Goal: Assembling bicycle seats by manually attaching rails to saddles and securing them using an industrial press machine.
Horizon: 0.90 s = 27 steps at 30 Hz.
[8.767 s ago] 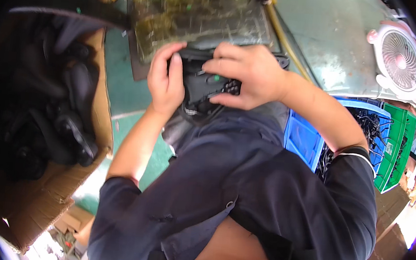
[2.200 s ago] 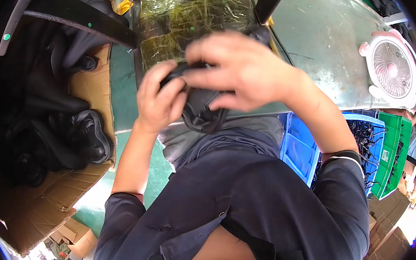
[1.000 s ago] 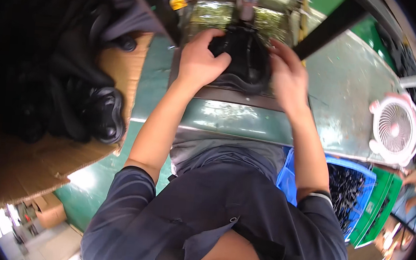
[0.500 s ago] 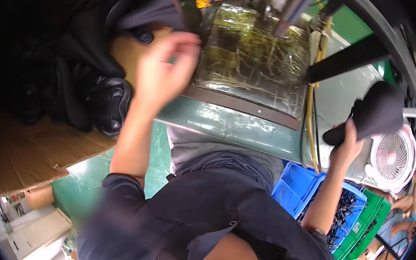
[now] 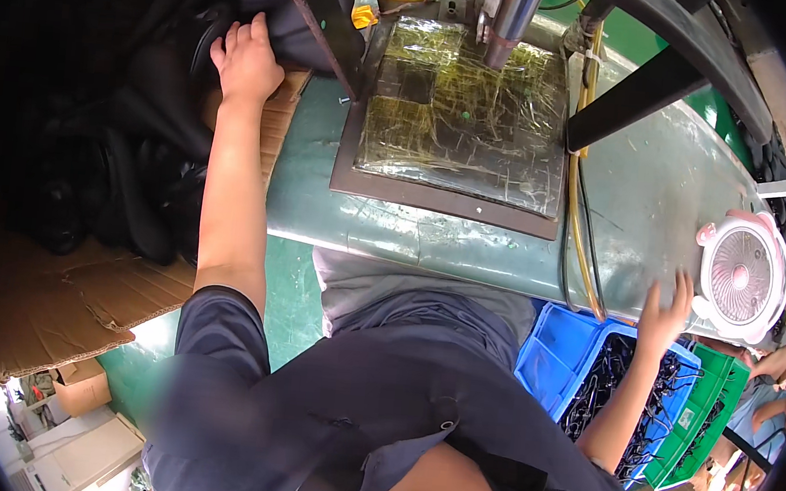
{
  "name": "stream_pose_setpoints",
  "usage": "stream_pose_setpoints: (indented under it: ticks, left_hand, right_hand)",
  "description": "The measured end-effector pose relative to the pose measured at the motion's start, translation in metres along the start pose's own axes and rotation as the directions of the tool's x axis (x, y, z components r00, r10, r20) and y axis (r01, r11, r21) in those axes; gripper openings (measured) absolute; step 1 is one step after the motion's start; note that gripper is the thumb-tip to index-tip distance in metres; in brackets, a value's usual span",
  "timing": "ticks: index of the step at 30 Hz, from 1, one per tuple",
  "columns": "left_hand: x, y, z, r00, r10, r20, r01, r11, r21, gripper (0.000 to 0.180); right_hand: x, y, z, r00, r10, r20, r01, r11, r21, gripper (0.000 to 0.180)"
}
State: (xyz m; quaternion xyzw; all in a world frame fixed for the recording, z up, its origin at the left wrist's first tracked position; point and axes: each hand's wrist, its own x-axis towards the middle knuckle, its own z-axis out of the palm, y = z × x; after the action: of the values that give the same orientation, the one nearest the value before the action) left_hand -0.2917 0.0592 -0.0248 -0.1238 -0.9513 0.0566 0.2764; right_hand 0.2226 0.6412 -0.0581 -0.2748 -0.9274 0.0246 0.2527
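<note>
My left hand (image 5: 246, 60) lay with fingers curled on a black piece (image 5: 282, 21) in the dark pile left of the foil-covered plate (image 5: 461, 111) on the worktop (image 5: 658, 203). My right hand (image 5: 663, 311) hung open and empty over the blue crate (image 5: 556, 353), right of that plate, beside a green crate (image 5: 710, 414).

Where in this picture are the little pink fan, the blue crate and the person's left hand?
fan (image 5: 741, 279), head view, middle of its round grille.
blue crate (image 5: 551, 358), head view, its left wall.
left hand (image 5: 244, 61), head view, back of the hand on the black pile.
</note>
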Motion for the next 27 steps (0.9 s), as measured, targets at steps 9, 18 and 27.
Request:
stream_pose_setpoints:
  ticks: [9,18,27]
  left_hand:
    - [-0.085,0.016,-0.092,0.964,-0.177,-0.198,0.177,0.984,-0.015,0.069]
    - [-0.194,0.029,-0.149,0.844,-0.536,0.023,0.451,0.685,-0.572,0.081]
    - [-0.220,0.055,-0.146,0.955,-0.164,-0.248,-0.096,0.620,-0.779,0.080]
  right_hand:
    - [-0.210,0.072,-0.041,0.481,0.752,0.451,-0.244,0.608,-0.755,0.063]
    - [-0.209,0.093,-0.048,0.517,0.671,0.531,-0.025,0.632,-0.774,0.037]
    - [-0.203,0.130,-0.062,0.480,0.624,0.617,-0.104,0.739,-0.666,0.027]
